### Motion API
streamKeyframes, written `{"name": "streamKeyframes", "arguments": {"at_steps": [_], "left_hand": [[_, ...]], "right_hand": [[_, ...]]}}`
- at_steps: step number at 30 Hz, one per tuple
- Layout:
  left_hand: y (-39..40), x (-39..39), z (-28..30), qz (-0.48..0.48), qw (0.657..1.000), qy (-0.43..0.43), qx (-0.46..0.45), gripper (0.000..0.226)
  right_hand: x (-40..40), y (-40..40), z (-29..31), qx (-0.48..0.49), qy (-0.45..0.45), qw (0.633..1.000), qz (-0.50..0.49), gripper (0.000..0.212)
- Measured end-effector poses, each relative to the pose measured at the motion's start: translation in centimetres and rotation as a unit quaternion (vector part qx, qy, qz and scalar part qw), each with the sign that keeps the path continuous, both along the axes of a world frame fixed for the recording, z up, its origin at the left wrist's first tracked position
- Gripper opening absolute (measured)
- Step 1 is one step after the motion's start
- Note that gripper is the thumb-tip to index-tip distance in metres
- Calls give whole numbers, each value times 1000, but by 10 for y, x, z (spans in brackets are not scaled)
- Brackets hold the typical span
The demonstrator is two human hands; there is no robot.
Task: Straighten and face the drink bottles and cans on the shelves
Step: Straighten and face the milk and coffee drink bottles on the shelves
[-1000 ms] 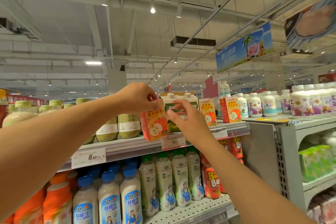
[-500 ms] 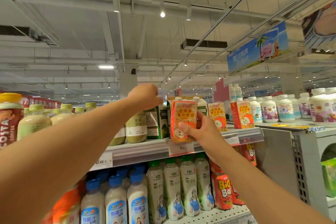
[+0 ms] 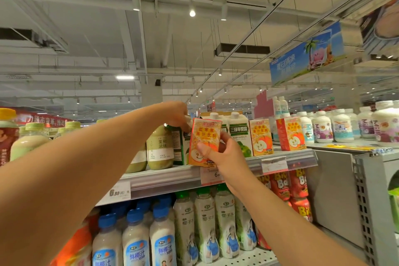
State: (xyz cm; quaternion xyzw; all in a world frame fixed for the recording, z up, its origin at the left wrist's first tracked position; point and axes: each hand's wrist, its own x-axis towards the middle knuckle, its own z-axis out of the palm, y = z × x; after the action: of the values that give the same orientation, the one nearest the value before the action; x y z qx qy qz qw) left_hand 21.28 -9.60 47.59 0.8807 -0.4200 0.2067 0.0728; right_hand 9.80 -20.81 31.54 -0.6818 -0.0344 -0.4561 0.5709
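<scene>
My right hand (image 3: 224,153) grips an orange apple-juice carton (image 3: 205,136) from its right side, thumb across the front, holding it upright at the front edge of the top shelf (image 3: 172,176). My left hand (image 3: 177,114) reaches behind that carton and pinches the white cap on top of a green-and-white carton (image 3: 180,144) that stands turned sideways. Two more green cartons (image 3: 238,134) and two orange cartons (image 3: 261,137) stand facing forward to the right. Pale green tea bottles (image 3: 160,147) stand to the left.
Coconut drink bottles with green caps (image 3: 205,220) and blue caps (image 3: 136,242) fill the shelf below, with red Big Bang bottles (image 3: 298,188) at its right. White milk bottles (image 3: 343,125) line the neighbouring grey shelf unit (image 3: 367,190) to the right. Price tags hang along the shelf edge.
The orange carton went from tilted in both hands to upright in my right hand alone. My left hand let go of it and moved back onto the green carton's cap.
</scene>
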Motion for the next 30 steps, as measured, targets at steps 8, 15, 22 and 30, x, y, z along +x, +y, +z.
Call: {"name": "streamKeyframes", "arguments": {"at_steps": [8, 15, 22, 30], "left_hand": [[14, 17, 13, -95, 989, 114, 21, 58], [7, 11, 16, -116, 992, 49, -9, 55], [-35, -22, 14, -135, 990, -9, -41, 63], [-66, -14, 12, -94, 989, 86, 71, 56]], "right_hand": [[-7, -15, -3, 56, -23, 996, 63, 65], [-64, -65, -2, 53, -51, 997, -8, 56], [-113, -122, -5, 64, -53, 995, -54, 34], [-129, -127, -16, 34, -44, 996, -70, 38]]}}
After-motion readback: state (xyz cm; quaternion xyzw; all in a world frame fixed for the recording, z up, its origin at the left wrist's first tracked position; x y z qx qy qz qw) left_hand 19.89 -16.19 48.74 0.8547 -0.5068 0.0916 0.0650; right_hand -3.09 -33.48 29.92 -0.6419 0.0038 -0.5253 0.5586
